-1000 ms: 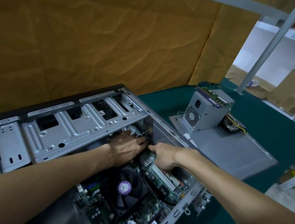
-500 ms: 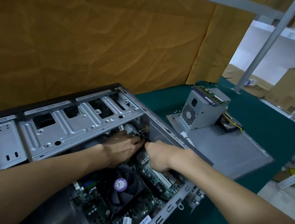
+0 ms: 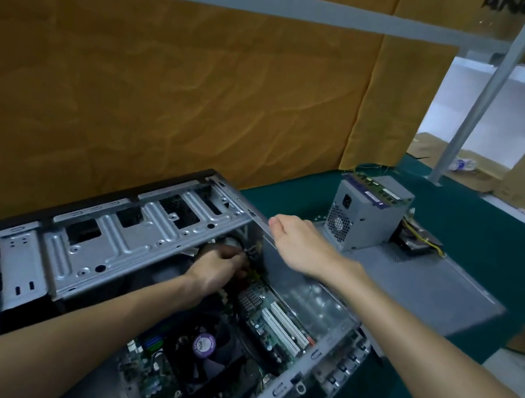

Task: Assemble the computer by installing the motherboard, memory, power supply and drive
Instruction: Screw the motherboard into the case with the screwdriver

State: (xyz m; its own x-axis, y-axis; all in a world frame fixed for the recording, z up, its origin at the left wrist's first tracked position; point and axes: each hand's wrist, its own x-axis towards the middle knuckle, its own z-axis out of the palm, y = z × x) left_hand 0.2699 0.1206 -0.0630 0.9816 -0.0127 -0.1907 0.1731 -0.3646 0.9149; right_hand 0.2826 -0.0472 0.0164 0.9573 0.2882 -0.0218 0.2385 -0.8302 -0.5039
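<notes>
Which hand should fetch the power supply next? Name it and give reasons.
Right. The right hand is free above the case's far edge, nearest the power supply standing on the side panel. The left hand is busy deep inside the case.

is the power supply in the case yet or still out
Still out. The power supply stands on the grey side panel on the table, to the right of the open case, with memory sticks on top.

The left hand [image 3: 219, 270] reaches into the open computer case [image 3: 114, 243] above the motherboard [image 3: 271, 322]; the right hand [image 3: 299, 243] hovers near the power supply [image 3: 368, 213].
</notes>
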